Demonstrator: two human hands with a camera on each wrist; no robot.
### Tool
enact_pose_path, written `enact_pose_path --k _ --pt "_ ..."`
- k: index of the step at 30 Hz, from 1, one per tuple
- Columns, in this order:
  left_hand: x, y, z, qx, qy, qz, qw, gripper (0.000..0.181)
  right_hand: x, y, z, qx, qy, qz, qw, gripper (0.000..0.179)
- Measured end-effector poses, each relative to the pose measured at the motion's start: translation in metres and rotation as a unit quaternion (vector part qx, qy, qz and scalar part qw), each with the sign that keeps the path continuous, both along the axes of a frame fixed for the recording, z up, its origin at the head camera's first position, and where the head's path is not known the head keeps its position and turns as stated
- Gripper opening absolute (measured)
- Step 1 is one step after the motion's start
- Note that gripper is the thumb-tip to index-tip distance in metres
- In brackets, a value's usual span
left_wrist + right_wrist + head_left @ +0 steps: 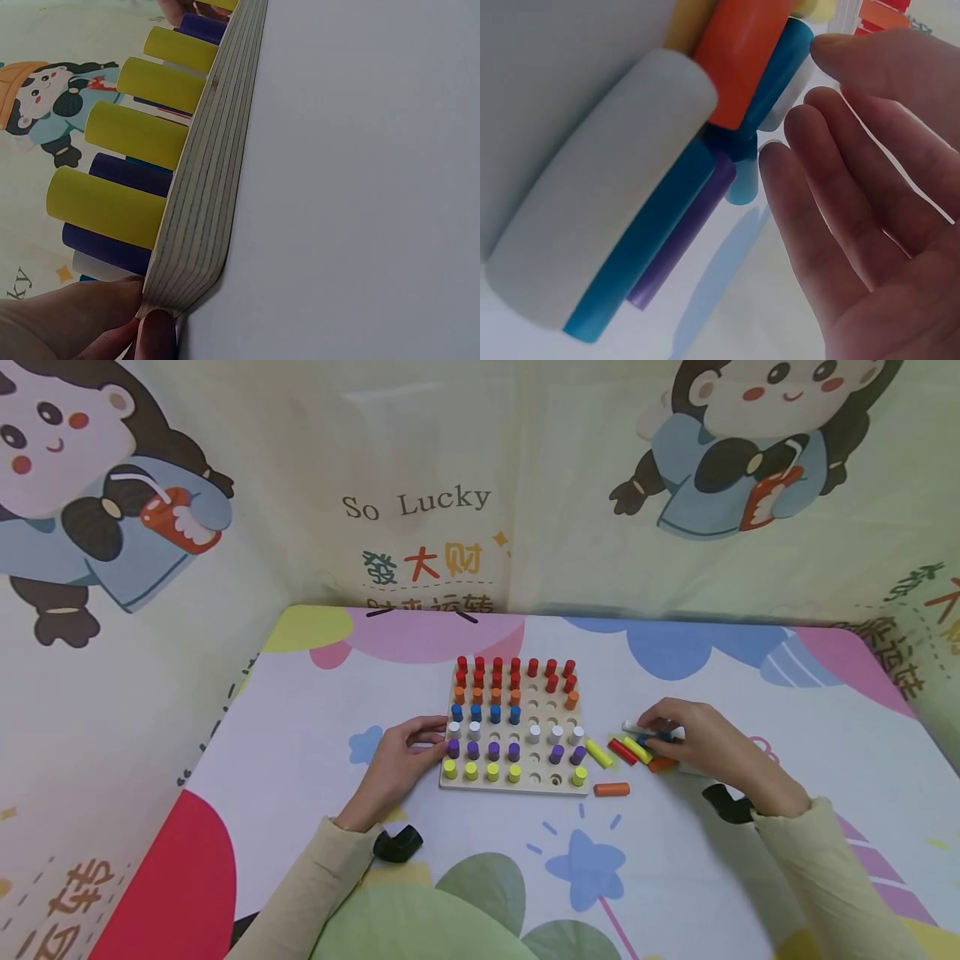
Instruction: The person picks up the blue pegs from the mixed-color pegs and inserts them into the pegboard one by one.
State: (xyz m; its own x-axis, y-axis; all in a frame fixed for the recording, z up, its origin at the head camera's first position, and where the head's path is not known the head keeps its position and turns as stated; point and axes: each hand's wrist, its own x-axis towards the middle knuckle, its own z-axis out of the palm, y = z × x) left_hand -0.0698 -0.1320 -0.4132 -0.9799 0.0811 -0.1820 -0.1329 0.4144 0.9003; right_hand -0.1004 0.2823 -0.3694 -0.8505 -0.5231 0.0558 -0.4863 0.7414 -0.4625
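My left hand point(397, 768) grips the left edge of a wooden pegboard point(525, 787). In the left wrist view its thumb and fingers pinch a corner of the board's layered edge point(202, 172). Rows of red, orange, blue, white, purple and yellow pegs stand upright in the board, with some holes bare toward its right. Right of the board, my right hand point(705, 743) reaches down over a loose pile of pegs. Its thumb tip is right at the end of a blue peg point(781, 75), fingers apart, beside an orange peg point(746, 60) and a white peg point(607, 187).
Between board and right hand lie a yellow peg point(598, 754) and a red peg point(622, 752). Nearer me is a single orange peg point(612, 789). A patterned cloth point(465, 852) covers the table, and a printed curtain point(562, 527) hangs behind it.
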Motion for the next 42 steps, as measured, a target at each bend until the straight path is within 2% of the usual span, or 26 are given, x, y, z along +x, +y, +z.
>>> enact_pose_path --k 18,27,42 --pt "-0.0007 -0.0002 -0.0005 -0.008 0.000 0.002 1.0000 0.040 0.0033 0.0017 -0.0019 0.023 -0.016 -0.010 0.9996 0.023" --pt "-0.0003 -0.0003 0.0005 -0.011 0.003 0.001 0.9999 0.040 0.0034 -0.0009 -0.0018 0.039 -0.041 -0.026 0.9981 0.023" --pt "0.0012 0.0009 0.0033 -0.012 -0.002 0.009 0.9999 0.040 0.0020 -0.0018 0.0015 0.037 -0.010 0.000 0.9993 0.022"
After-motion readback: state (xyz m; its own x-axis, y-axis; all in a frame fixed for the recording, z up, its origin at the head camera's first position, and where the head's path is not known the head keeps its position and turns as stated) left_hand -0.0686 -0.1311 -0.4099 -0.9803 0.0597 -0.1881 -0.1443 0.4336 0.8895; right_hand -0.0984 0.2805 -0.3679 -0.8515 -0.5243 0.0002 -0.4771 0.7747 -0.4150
